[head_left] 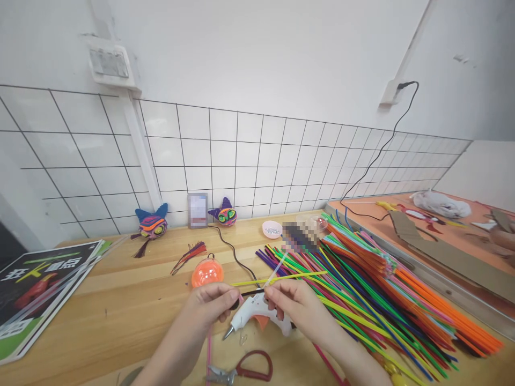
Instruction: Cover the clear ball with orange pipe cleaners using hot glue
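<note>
My left hand (pixel 211 305) and my right hand (pixel 292 305) hover low over a wooden table (pixel 120 300). Both pinch a short dark pipe cleaner piece (pixel 250 292) stretched between their fingertips. My left hand also grips a pink pipe cleaner (pixel 208 348) that hangs down toward the table. A clear glue stick (pixel 277 271) pokes up from my right fingers. A white hot glue gun (pixel 257 313) lies on the table right under my hands. An orange ball (pixel 207 272) sits just beyond my left hand.
A big heap of coloured pipe cleaners (pixel 382 284) covers the right of the table. Red-handled scissors (pixel 241 371) lie at the near edge. Two owl-like figures (pixel 152 225) (pixel 226 214) stand by the tiled wall, magazines (pixel 36 289) lie far left.
</note>
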Demonstrator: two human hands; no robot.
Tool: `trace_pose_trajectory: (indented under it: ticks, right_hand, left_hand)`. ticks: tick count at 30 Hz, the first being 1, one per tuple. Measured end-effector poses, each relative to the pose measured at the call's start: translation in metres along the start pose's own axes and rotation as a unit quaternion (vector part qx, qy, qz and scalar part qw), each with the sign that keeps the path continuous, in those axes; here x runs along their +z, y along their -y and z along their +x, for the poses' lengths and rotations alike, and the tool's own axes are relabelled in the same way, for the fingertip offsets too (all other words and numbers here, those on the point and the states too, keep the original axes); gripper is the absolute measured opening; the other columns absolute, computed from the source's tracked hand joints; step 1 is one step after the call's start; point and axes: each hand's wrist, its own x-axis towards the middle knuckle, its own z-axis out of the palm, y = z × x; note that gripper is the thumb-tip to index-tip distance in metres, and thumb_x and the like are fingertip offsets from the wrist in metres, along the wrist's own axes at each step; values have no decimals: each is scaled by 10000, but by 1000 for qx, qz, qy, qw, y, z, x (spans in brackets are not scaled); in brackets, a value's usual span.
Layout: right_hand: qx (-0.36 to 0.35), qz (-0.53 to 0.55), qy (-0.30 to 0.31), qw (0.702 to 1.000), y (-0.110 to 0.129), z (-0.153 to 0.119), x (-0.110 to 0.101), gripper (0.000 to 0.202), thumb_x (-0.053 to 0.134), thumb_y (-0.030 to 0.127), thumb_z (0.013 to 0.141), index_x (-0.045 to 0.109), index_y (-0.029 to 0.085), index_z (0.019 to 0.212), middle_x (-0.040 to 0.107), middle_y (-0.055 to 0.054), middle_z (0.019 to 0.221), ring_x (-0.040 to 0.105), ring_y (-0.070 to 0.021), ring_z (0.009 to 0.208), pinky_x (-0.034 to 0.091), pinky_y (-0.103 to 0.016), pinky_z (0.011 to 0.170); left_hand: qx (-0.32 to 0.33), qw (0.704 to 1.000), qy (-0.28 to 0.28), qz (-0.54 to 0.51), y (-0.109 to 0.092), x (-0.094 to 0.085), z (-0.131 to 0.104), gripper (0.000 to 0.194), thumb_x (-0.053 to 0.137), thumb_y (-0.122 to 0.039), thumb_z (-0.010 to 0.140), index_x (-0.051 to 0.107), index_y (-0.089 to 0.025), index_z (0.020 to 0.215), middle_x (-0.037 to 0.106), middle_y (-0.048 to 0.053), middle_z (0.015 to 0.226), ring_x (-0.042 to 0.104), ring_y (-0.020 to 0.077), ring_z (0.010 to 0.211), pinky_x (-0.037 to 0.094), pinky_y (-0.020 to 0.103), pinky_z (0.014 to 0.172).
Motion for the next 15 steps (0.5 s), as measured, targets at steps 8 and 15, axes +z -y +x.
trace_pose_trajectory:
  ticks: [8, 15]
  right_hand:
    - [56, -156, -2, 986, -38, -1, 3, 136, 666, 302, 698, 602, 184, 676, 580, 14, 614, 473, -139, 564, 262, -233, 509]
    - [48, -132, 58, 988, -44, 10, 12, 254, 620, 298, 745, 534, 170, 542, 420, 62, 483, 380, -99, 494, 213, -224, 468]
  left_hand:
    - [-19, 998, 25, 57, -5, -22, 7, 255, 749, -437, 599, 704, -186, 588, 512, -31, 567, 347, 126, 573, 272, 239, 560]
    - [-36, 993, 55, 100, -12, -36, 10, 325, 732, -477, 603, 648, -171, 535, 295, -91, 462, 125, 99, 488, 66, 271, 486]
